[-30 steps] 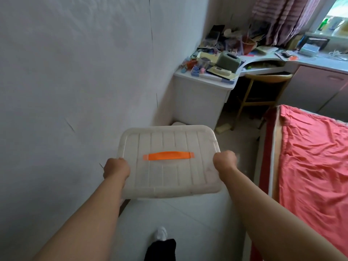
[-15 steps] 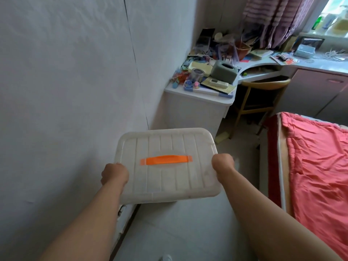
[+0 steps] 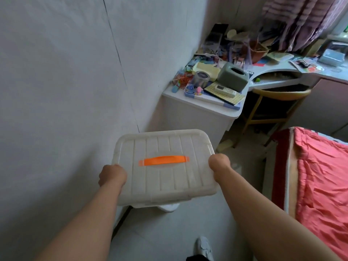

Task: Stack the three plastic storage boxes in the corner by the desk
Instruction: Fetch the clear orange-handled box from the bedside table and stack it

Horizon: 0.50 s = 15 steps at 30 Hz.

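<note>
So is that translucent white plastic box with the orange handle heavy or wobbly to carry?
Probably light: the translucent white plastic box is held out at arm's length. Likely stiff: its ribbed lid looks flat between the left hand and right hand. Smooth plastic may be slippery.

A single wide-angle camera sits on the person's head and looks forward and steeply down along both bare forearms. It is nearest to the translucent white plastic storage box with an orange strap handle, which fills the lower middle of the frame; the left hand and right hand grip its short sides. The lens faces the room's corner. The pale grey wall runs down the left side, the cluttered white desk lies farther off at upper right, and the red-covered bed enters at the right edge. The light tiled floor and a white shoe lie directly beneath.
</note>
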Each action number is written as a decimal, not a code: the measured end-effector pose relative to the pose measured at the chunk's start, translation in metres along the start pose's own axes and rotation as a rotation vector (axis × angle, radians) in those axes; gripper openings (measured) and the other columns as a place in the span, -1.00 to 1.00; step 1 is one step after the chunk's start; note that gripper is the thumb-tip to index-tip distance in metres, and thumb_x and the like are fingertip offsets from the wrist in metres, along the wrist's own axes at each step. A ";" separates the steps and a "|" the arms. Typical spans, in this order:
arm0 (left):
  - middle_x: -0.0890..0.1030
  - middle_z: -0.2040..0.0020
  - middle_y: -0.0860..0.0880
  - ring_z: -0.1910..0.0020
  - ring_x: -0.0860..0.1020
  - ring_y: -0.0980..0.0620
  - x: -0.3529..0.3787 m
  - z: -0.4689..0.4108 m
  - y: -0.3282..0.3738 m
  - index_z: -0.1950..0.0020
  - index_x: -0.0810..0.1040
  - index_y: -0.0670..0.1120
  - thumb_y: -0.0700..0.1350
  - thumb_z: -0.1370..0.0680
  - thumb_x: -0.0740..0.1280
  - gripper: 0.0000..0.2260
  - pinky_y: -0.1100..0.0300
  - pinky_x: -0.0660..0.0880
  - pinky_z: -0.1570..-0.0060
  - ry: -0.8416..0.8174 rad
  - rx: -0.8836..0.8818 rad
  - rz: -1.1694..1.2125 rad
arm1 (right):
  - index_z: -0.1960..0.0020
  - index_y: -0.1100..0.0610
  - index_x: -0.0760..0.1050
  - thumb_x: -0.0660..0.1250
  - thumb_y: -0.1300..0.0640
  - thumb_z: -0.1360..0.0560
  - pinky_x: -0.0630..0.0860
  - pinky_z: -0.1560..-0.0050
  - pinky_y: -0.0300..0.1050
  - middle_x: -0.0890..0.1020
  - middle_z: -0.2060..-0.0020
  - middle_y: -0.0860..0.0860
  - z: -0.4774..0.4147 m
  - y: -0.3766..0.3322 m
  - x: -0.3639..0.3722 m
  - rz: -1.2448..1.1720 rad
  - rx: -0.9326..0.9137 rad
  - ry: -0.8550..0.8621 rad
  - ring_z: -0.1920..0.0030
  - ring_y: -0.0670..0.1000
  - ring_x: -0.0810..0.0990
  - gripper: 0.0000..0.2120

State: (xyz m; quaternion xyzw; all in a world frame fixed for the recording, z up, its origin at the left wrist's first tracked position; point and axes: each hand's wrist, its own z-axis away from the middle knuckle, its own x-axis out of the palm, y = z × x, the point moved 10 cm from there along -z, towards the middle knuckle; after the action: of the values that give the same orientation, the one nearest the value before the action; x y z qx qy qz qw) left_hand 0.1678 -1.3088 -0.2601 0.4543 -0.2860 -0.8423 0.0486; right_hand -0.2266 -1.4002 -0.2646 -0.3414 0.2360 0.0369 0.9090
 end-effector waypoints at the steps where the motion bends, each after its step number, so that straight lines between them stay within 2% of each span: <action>1: 0.52 -0.27 -0.39 -0.25 0.50 -0.35 0.007 0.000 0.002 -0.26 0.47 -0.40 -0.11 -0.60 0.13 -0.60 -0.07 0.46 -0.20 0.005 -0.026 0.007 | -0.24 0.32 0.44 0.06 0.24 -0.56 0.48 -0.18 -0.02 0.46 0.15 0.10 -0.014 -0.006 0.004 0.017 -0.007 -0.025 -0.03 0.15 0.47 -0.66; 3: 0.51 -0.28 -0.39 -0.27 0.49 -0.35 0.021 0.004 0.007 -0.26 0.46 -0.40 -0.12 -0.60 0.13 -0.60 -0.07 0.44 -0.21 0.025 -0.084 0.022 | -0.32 0.33 0.41 0.06 0.21 -0.56 0.45 -0.24 0.00 0.43 0.19 0.07 -0.039 -0.018 0.006 0.011 -0.007 -0.062 -0.08 0.14 0.47 -0.60; 6: 0.44 -0.35 -0.36 -0.32 0.43 -0.36 0.044 0.014 0.010 -0.33 0.36 -0.37 -0.12 -0.61 0.12 -0.61 -0.09 0.39 -0.27 0.070 -0.159 0.071 | -0.15 0.32 0.48 0.10 0.21 -0.52 0.47 -0.26 0.14 0.50 0.02 0.16 -0.069 -0.034 0.000 0.014 -0.005 -0.028 -0.20 0.26 0.52 -0.69; 8: 0.40 -0.39 -0.35 -0.35 0.40 -0.35 0.060 0.020 0.009 -0.37 0.31 -0.33 -0.13 -0.62 0.12 -0.61 -0.10 0.36 -0.29 0.106 -0.206 0.110 | -0.18 0.31 0.48 0.15 0.21 -0.48 0.49 -0.24 0.17 0.56 -0.08 0.20 -0.092 -0.046 0.003 0.058 -0.053 -0.037 -0.18 0.28 0.53 -0.67; 15: 0.45 -0.37 -0.33 -0.36 0.42 -0.30 0.109 0.018 -0.016 -0.35 0.40 -0.33 -0.14 -0.62 0.12 -0.63 -0.04 0.37 -0.33 0.143 -0.314 0.116 | -0.28 0.15 0.38 0.14 0.22 -0.42 0.46 -0.27 0.18 0.51 -0.21 0.17 -0.138 -0.073 0.029 0.184 -0.222 -0.097 -0.21 0.26 0.49 -0.58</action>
State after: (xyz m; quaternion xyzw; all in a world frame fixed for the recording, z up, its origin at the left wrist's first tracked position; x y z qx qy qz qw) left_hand 0.0928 -1.3249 -0.3406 0.4824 -0.1728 -0.8380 0.1877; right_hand -0.2398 -1.5467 -0.3238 -0.4145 0.2165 0.1626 0.8688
